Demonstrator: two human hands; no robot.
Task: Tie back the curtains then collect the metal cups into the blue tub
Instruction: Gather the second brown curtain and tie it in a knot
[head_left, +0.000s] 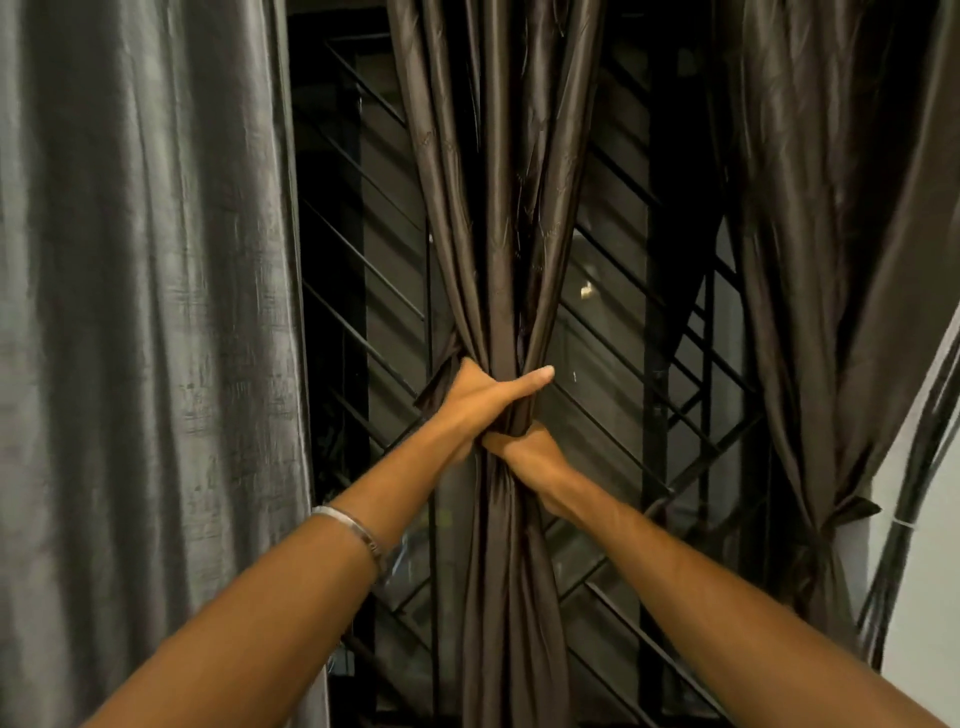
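A dark brown curtain (501, 208) hangs in the middle of the window, gathered into a narrow bunch at waist height. My left hand (480, 397) wraps around the bunch from the left, thumb stretched across its front. Just below it, my right hand (524, 447) grips the same bunch from the right, fingers curled round the fabric. A flap of matching cloth, maybe a tie-back strip (436, 384), sticks out behind my left hand. No metal cups or blue tub are in view.
A grey curtain (145, 338) hangs loose on the left. On the right, another brown curtain (810, 312) is cinched by a tie (831, 519). Behind them is a dark window with a diagonal metal grille (374, 270). A pale wall (930, 571) shows at the far right.
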